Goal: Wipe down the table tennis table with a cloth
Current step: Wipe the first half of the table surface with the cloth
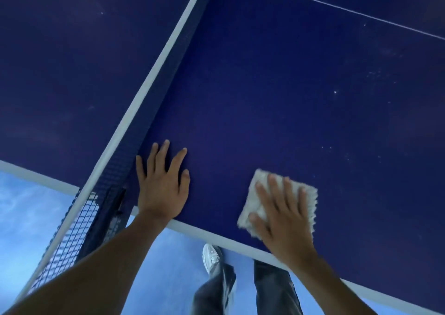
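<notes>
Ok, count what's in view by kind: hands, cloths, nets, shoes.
Hands: 2, left hand, right hand
Cloth: 1
Net: 1
Shoe: 1
Total: 5

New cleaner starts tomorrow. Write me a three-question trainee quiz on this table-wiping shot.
1. True or false: the left hand holds the cloth.
2. Which lies nearer the net: A) left hand, B) right hand?
3. What dots the table to the right of the cloth?
Key: 1 false, the right hand presses it; 2 A; 3 white specks.
</notes>
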